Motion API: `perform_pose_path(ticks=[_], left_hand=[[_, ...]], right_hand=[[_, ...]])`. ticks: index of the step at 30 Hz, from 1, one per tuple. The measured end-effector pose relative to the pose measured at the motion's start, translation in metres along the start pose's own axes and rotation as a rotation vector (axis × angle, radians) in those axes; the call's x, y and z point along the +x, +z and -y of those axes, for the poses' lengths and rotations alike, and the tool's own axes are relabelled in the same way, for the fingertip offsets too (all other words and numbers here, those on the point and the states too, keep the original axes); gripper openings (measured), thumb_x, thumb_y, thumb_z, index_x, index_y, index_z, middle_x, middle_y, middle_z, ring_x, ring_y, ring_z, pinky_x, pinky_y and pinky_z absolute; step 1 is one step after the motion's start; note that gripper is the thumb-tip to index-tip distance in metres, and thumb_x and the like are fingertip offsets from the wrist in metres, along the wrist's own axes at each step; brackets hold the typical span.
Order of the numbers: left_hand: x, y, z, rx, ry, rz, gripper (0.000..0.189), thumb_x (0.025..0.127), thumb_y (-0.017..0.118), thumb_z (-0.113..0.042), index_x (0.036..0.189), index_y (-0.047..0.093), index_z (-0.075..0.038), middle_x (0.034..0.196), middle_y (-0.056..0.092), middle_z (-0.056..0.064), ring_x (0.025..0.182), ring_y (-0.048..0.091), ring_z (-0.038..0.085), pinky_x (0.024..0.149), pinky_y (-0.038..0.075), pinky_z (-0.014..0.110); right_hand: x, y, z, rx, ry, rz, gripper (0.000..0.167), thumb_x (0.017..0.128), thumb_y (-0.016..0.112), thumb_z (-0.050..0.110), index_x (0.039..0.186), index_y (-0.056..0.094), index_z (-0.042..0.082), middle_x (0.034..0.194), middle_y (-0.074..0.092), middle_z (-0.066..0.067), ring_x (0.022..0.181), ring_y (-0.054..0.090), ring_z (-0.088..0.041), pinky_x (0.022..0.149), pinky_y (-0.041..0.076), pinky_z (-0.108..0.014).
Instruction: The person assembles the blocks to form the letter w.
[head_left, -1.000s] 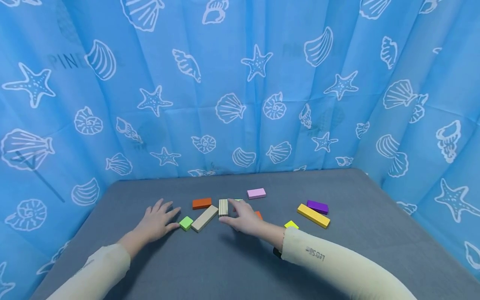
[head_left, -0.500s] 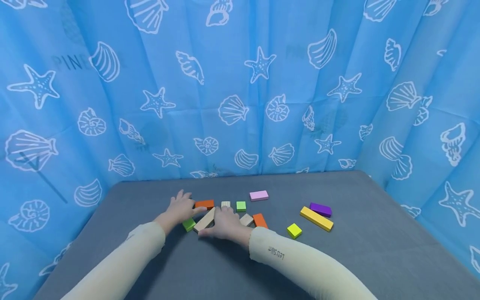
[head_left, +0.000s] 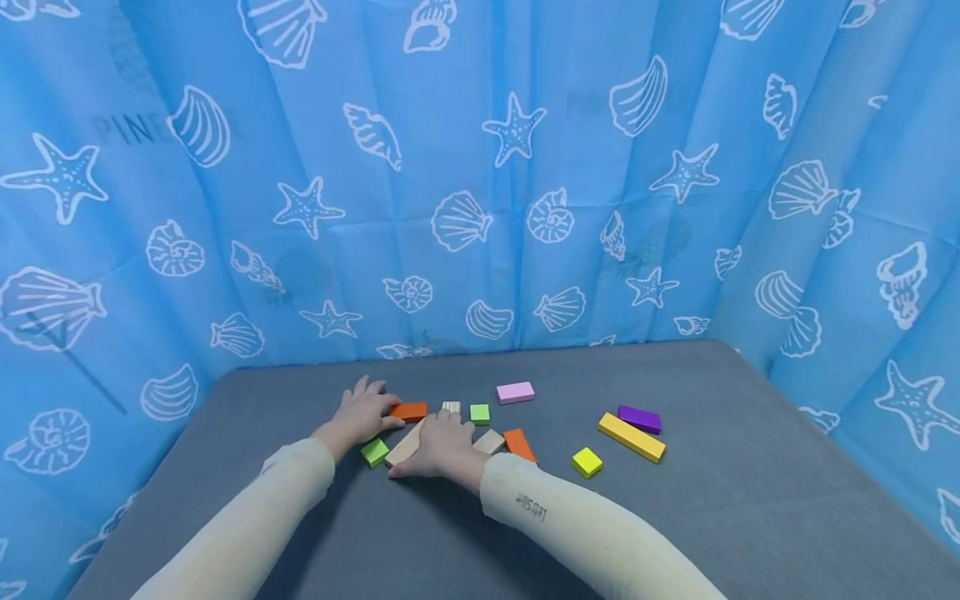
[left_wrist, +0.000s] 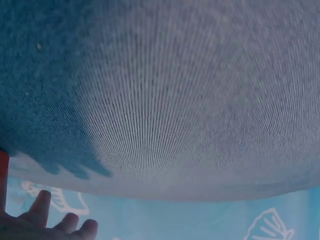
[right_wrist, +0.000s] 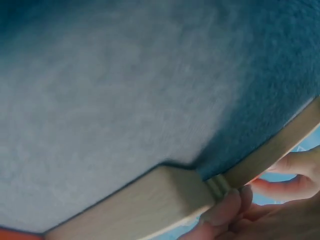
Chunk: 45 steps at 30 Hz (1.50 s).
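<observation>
One long wooden block lies front-left of the striped block, likely light, rigid, best pinched midway; right hand spans it, left hand meets the red-orange block, both sets of fingers' grip unclear.

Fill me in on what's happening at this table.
A person has both hands among small blocks. The left grip is at the left end of an orange-red block; the right grip is over a long pale block, thumb by its near end. Whether either block is firmly held is hard to tell. A pink block and a purple block lie apart on the grey table.
</observation>
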<state>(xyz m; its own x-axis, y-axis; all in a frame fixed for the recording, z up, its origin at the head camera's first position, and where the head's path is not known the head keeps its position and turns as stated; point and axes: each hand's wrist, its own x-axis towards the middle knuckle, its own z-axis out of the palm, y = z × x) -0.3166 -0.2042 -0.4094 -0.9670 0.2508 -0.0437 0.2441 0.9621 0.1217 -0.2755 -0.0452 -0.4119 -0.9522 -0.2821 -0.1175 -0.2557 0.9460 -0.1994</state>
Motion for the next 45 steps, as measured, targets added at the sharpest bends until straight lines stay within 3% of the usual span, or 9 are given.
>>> perform_pose_path(ticks=[4,8,15,22,27,30,34,38,45], left_hand=[[-0.005,-0.003,0.001,-0.001,-0.015,-0.046,0.044,0.090,0.069,-0.039,0.121,0.068,-0.009,0.145,0.041,0.025,0.137,0.021,0.051,0.104,0.022,0.068],[-0.015,-0.005,-0.001,0.002,-0.047,-0.094,0.044,0.088,0.070,-0.042,0.116,0.070,-0.008,0.144,0.041,0.025,0.138,0.021,0.051,0.104,0.021,0.068],[-0.039,-0.003,-0.021,-0.014,-0.088,-0.174,0.045,0.086,0.071,-0.047,0.095,0.074,-0.004,0.137,0.049,0.026,0.135,0.028,0.051,0.103,0.023,0.068],[-0.069,0.004,-0.039,0.002,-0.112,-0.227,0.048,0.086,0.070,-0.050,0.091,0.073,-0.002,0.131,0.054,0.024,0.133,0.033,0.048,0.103,0.024,0.069],[-0.097,0.003,-0.045,0.051,-0.124,-0.261,0.049,0.083,0.071,-0.052,0.085,0.072,-0.003,0.121,0.058,0.019,0.121,0.045,0.041,0.094,0.034,0.062],[-0.116,0.002,-0.044,0.089,-0.136,-0.261,0.049,0.081,0.072,-0.054,0.077,0.068,-0.005,0.106,0.059,0.015,0.102,0.049,0.035,0.081,0.038,0.052],[-0.135,0.007,-0.036,0.137,-0.165,-0.233,0.049,0.080,0.072,-0.056,0.070,0.062,-0.009,0.090,0.053,0.011,0.083,0.046,0.029,0.069,0.036,0.045],[-0.133,0.013,-0.027,0.158,-0.193,-0.241,0.052,0.080,0.072,-0.056,0.071,0.061,-0.007,0.079,0.047,0.009,0.074,0.043,0.026,0.065,0.037,0.043],[-0.093,0.022,-0.024,0.132,-0.249,-0.215,0.062,0.079,0.069,-0.062,0.081,0.066,-0.001,0.071,0.042,0.009,0.070,0.041,0.026,0.065,0.038,0.043]], right_hand=[[0.000,-0.006,-0.005,0.074,-0.016,0.046,0.098,0.064,0.078,0.069,0.132,0.053,0.003,0.121,0.055,-0.015,0.105,0.049,-0.029,0.093,0.041,-0.054],[-0.001,-0.012,-0.009,0.069,-0.016,0.072,0.094,0.064,0.080,0.066,0.130,0.054,0.004,0.117,0.055,-0.013,0.103,0.049,-0.028,0.094,0.040,-0.055],[-0.003,-0.018,-0.019,0.012,-0.030,0.099,0.088,0.061,0.082,0.065,0.121,0.058,0.005,0.102,0.055,-0.009,0.093,0.048,-0.024,0.088,0.042,-0.052],[-0.021,-0.027,-0.041,0.004,-0.203,0.111,0.066,0.061,0.086,0.058,0.097,0.060,0.010,0.085,0.051,0.000,0.077,0.047,-0.015,0.072,0.042,-0.041],[-0.042,-0.031,-0.051,0.000,-0.358,0.104,0.077,0.062,0.085,0.060,0.114,0.060,0.008,0.093,0.054,0.002,0.082,0.048,-0.013,0.071,0.040,-0.036],[-0.050,-0.028,-0.054,-0.016,-0.404,0.117,0.088,0.063,0.083,0.061,0.126,0.056,0.007,0.103,0.056,0.000,0.089,0.049,-0.012,0.075,0.040,-0.034],[-0.056,-0.023,-0.053,-0.019,-0.441,0.163,0.089,0.065,0.082,0.061,0.130,0.054,0.007,0.105,0.056,0.001,0.091,0.048,-0.011,0.074,0.040,-0.033],[-0.062,-0.023,-0.048,-0.006,-0.467,0.194,0.087,0.067,0.082,0.060,0.132,0.053,0.009,0.109,0.055,0.002,0.095,0.048,-0.010,0.075,0.041,-0.034],[-0.053,-0.016,-0.041,0.049,-0.496,0.220,0.091,0.067,0.081,0.062,0.134,0.052,0.007,0.111,0.056,0.001,0.094,0.049,-0.010,0.076,0.043,-0.033]])
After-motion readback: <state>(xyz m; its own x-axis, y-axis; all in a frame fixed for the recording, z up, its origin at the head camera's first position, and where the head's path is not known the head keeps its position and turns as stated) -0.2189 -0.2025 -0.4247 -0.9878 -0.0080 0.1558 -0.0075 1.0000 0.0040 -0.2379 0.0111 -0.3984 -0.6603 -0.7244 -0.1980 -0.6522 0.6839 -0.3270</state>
